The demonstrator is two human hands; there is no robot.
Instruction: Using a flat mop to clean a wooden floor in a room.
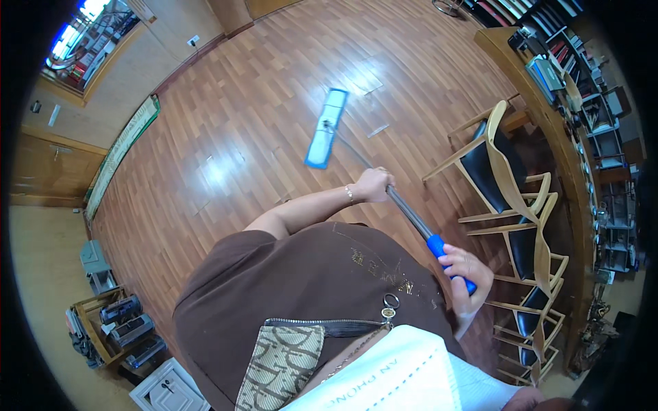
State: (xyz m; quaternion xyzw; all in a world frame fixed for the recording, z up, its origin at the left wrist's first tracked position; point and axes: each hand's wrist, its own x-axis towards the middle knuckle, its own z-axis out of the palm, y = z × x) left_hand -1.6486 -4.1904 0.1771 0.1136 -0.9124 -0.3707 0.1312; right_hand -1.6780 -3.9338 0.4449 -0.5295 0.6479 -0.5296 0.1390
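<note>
A flat mop (321, 145) with a light-blue rectangular head lies on the wood floor ahead of me. Its grey metal pole slants from the head down to the right, ending in a blue grip (436, 245). Partway along the pole, my left hand (373, 185) is wrapped round the metal. Closer to me, my right hand (468, 270) closes around the blue grip at the pole's end. The undersides of both hands' fingers are partly hidden.
Wooden chairs with black seats (504, 161) line the right side along a long wooden counter (576, 185). A long green-edged rolled item (123, 152) leans by the left wall. At lower left stand a wooden rack (103, 329) and a white cabinet (171, 389). Light glares off the floor (274, 123).
</note>
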